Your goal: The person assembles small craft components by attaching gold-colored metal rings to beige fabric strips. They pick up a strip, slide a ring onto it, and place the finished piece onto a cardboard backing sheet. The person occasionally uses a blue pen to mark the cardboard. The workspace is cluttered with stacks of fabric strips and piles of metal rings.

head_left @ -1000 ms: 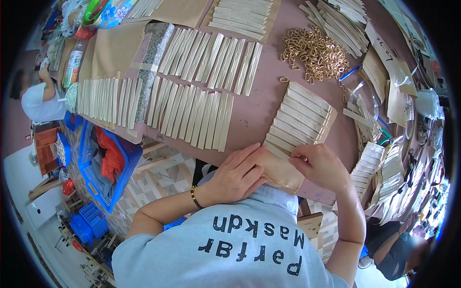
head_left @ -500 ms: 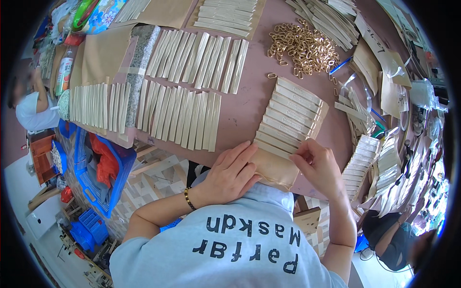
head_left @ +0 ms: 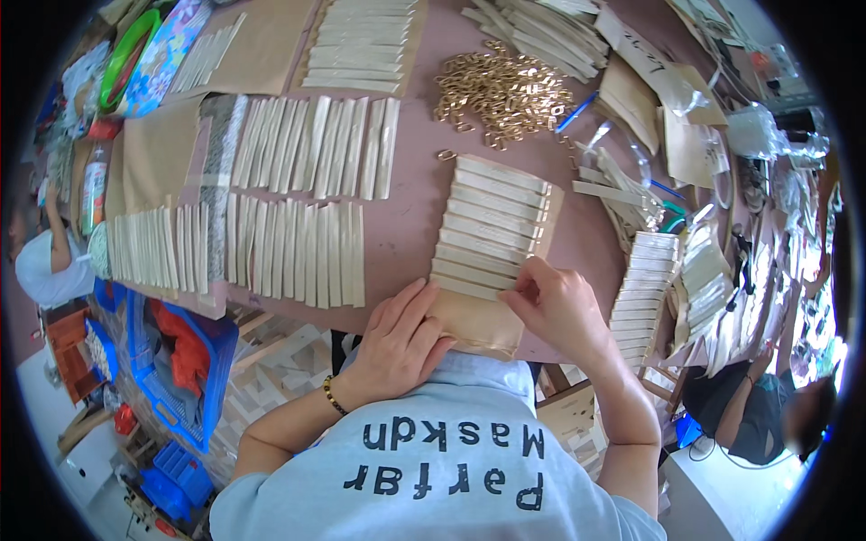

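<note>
In front of me lies a brown card sheet (head_left: 478, 323) with pale gold flat strips (head_left: 492, 216) laid across it in parallel rows. My left hand (head_left: 397, 338) rests on the sheet's near left edge, fingers stretched out, fingertips by the left end of the lowest strip. At that strip's right end, my right hand (head_left: 559, 307) is closed in a pinch. Whatever sits between its fingertips is too small or hidden to tell. Beyond the sheet is a heap of gold metal links (head_left: 501, 90), with one loose link (head_left: 446, 155) apart from it.
More strips (head_left: 296, 252) lie in rows at the left, next to a bottle (head_left: 94, 191). A strip-covered card (head_left: 644, 293), blue pen (head_left: 577, 112) and green-handled tool (head_left: 674, 216) are at the right. Blue crates (head_left: 176, 361) stand below the table's left edge. Other people are at both sides.
The whole view has shifted, so the table and sheet appear farther left. Both hands keep nearly the same places on the sheet, the right one still pinching by the lowest strip.
</note>
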Tool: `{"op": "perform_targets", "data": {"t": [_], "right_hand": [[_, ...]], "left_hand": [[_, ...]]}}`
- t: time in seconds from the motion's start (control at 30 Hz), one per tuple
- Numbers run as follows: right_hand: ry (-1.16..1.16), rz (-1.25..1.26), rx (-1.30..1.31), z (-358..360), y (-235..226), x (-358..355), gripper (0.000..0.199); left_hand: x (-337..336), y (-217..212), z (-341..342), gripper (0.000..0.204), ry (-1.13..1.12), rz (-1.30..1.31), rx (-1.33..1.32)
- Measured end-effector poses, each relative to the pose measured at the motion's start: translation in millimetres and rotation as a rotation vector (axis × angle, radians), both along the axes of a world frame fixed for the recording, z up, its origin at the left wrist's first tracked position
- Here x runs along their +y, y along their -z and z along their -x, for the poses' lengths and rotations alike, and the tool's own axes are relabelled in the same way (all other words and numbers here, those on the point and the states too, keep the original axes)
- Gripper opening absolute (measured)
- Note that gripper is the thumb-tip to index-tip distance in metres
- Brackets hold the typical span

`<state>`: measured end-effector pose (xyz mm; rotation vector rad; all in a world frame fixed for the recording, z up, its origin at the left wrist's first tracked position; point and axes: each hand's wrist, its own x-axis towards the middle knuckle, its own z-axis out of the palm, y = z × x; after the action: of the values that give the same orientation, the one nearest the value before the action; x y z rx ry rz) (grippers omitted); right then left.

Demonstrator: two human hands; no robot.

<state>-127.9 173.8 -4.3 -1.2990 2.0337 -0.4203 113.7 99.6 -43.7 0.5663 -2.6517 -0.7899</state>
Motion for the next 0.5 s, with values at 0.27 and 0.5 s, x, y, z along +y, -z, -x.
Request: {"op": "perform_targets", "data": {"t": [0.27, 0.5], "right_hand": [[0.030, 0.443, 0.773, 98.3, -0.5, -4.7, 0.018], [0.085, 0.455, 0.600, 108.3, -6.6, -3.3, 0.017]], "left_hand": [[-0.6, 1.5, -0.8, 0.027, 0.028, -0.007, 0.005], [0.4, -0.4, -3.2, 0.029, 0.016, -0.020, 0.016]]}}
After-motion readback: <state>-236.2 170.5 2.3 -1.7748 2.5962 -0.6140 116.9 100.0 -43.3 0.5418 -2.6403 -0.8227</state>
